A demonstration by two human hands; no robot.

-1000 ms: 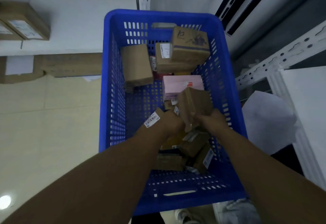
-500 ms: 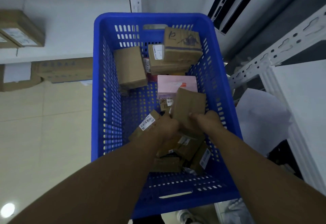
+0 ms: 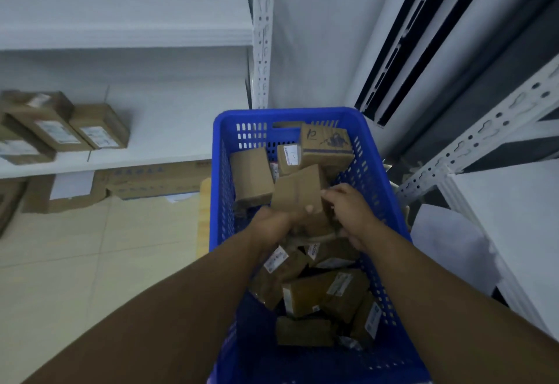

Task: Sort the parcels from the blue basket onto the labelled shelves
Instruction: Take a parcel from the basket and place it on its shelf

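Parcels on a shelf at the left, more in a blue basket, one held in both hands.

Brown labelled boxes (image 3: 60, 129) lie on the white shelf (image 3: 157, 129) at the left, with flat cartons (image 3: 151, 180) on the floor beneath. The blue basket (image 3: 287, 114) holds many brown parcels (image 3: 317, 293), heaped at its near end. Over its middle, the left hand (image 3: 272, 226) curls its fingers round the lower edge of a plain brown parcel (image 3: 298, 190), held tilted. The right hand (image 3: 348, 211) grips the parcel's right side.
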